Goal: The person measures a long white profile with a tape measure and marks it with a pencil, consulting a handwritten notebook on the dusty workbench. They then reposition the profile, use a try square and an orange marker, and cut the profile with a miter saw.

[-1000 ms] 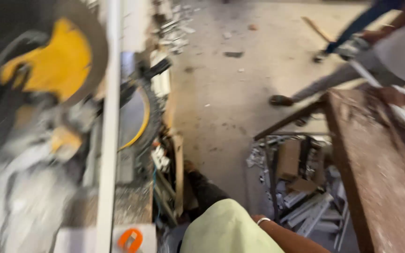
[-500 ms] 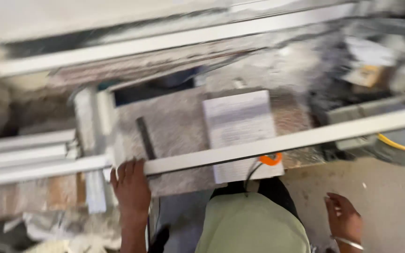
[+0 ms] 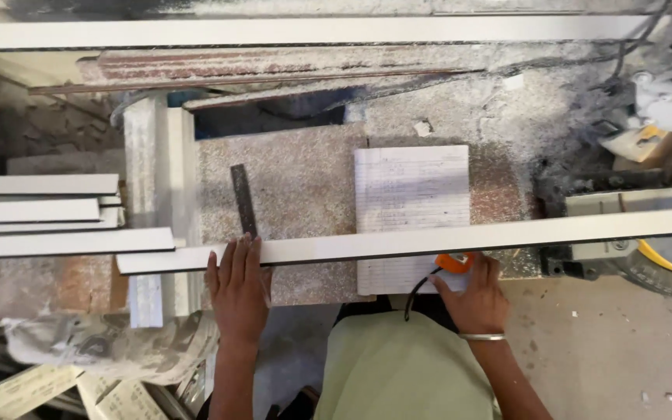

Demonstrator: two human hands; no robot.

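A dusty worktop (image 3: 305,179) carries a notepad (image 3: 411,194) and ruler (image 3: 243,200). The left hand (image 3: 236,292) presses flat, fingers spread, steadying the white strip (image 3: 398,245); the right hand (image 3: 470,295) grips an orange tape measure (image 3: 454,263) against its edge.

strip (image 3: 429,239) over notepad (image 3: 411,190), saw (image 3: 663,257) at rt

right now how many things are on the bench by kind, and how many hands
hands: 2 (left hand, right hand)
long white strip under both hands: 1
lined notebook: 1
dark steel ruler: 1
orange tape measure: 1
total: 6
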